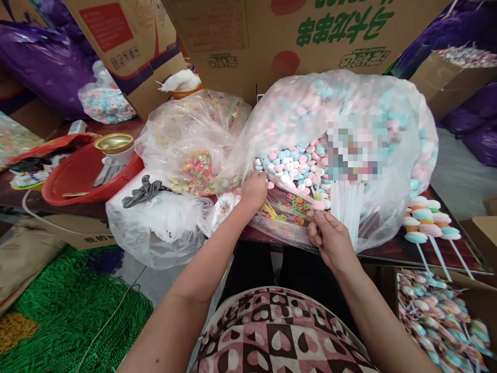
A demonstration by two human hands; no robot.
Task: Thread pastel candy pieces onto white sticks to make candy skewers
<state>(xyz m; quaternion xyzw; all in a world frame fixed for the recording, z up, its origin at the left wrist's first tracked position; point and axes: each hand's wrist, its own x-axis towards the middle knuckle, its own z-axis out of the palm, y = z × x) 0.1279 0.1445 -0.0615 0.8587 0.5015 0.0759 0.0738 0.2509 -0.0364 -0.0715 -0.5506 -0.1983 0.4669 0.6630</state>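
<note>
My right hand pinches a candy skewer with a pink-and-white marshmallow and a green-yellow piece at its end. A pale stick seems to run from there up and left toward my left hand. My left hand is closed at the left edge of the bag opening, and what its fingers hold is hidden. Just beyond both hands, pink, blue and white marshmallows fill a large clear plastic bag. Colourful gummy rings lie between the hands. A bundle of white sticks stands right of the marshmallows.
Finished marshmallow skewers lie at the table's right edge, above a box of wrapped candies. Leftward are a bag of gummy rings, a white plastic bag and a red basin. A large carton stands behind.
</note>
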